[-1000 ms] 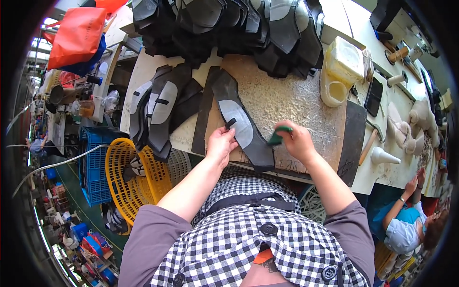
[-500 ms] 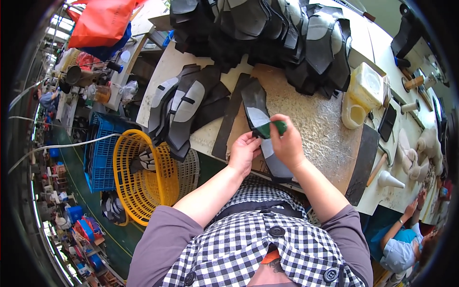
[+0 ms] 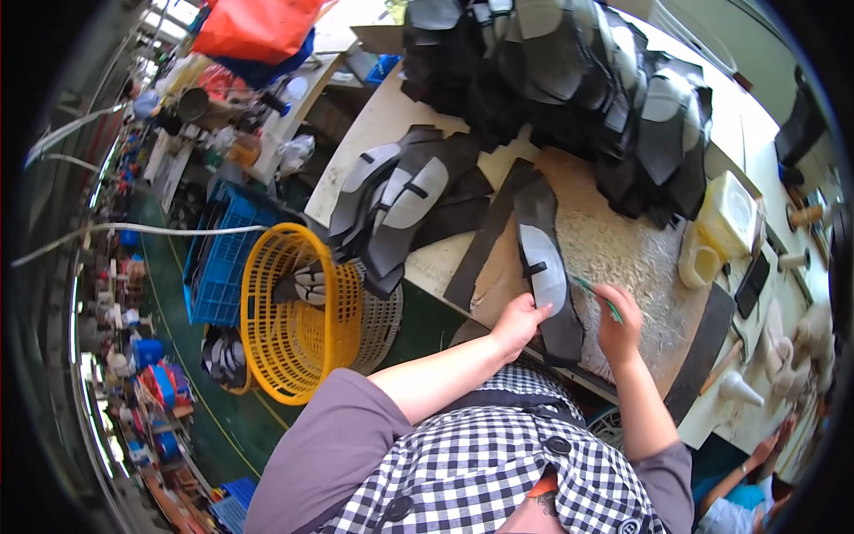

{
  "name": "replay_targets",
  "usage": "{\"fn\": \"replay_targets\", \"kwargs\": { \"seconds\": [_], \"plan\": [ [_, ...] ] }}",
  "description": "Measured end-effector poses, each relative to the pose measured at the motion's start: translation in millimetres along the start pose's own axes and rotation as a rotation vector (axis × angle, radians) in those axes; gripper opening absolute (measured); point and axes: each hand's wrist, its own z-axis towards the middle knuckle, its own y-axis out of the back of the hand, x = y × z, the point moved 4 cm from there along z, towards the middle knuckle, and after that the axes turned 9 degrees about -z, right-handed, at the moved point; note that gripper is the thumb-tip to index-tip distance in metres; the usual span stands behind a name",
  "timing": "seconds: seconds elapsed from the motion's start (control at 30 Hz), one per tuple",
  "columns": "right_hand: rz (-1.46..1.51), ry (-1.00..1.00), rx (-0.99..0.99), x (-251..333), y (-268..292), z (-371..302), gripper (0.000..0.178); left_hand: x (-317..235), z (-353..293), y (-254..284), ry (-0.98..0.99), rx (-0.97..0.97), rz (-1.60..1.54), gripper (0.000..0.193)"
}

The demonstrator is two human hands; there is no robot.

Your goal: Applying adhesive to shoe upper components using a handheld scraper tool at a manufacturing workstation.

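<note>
A long dark grey shoe-upper piece (image 3: 534,205) with a light grey patch and a small black tab lies on the worn brown board (image 3: 614,240). My left hand (image 3: 519,327) grips its left edge near the close end, thumb on top of the light patch; the other fingers are partly hidden. To the right of the piece and apart from it, my right hand (image 3: 620,325) is closed on a thin green tool (image 3: 612,308), whose exact kind I cannot make out. Left of the board, similar pieces (image 3: 414,200) lie in an overlapping pile.
Large stacks of uppers (image 3: 543,62) fill the table's far side. A glue-stained plastic container (image 3: 725,218) and a phone (image 3: 753,278) stand to the right. Down on the left are a yellow basket (image 3: 253,329) and blue crates (image 3: 227,267). Another person's hands (image 3: 772,445) show at lower right.
My right hand has drawn back rightward off the piece with the green tool. My left hand now holds the piece nearer its close end, and its black tab shows. The whole view has shifted.
</note>
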Motion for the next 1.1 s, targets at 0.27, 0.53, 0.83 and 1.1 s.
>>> {"fn": "replay_targets", "kwargs": {
  "seconds": [0.27,0.53,0.83,1.1],
  "plan": [
    [-0.193,-0.089,-0.07,-3.9,26.5,-31.6,0.037,-75.6,3.5,25.7,-0.058,0.32,-0.328,0.03],
    [-0.234,-0.066,-0.139,-12.6,31.7,-36.7,0.035,-215.3,-63.8,-68.9,-0.347,0.601,0.693,0.028],
    [-0.273,-0.052,-0.151,-5.7,23.3,-45.6,0.032,-294.3,-40.4,-238.6,-0.806,0.732,0.327,0.038],
    [-0.215,-0.091,-0.142,-5.5,26.9,-48.4,0.033,-231.4,44.1,-195.2,-1.297,0.167,0.79,0.041]
  ]
}}
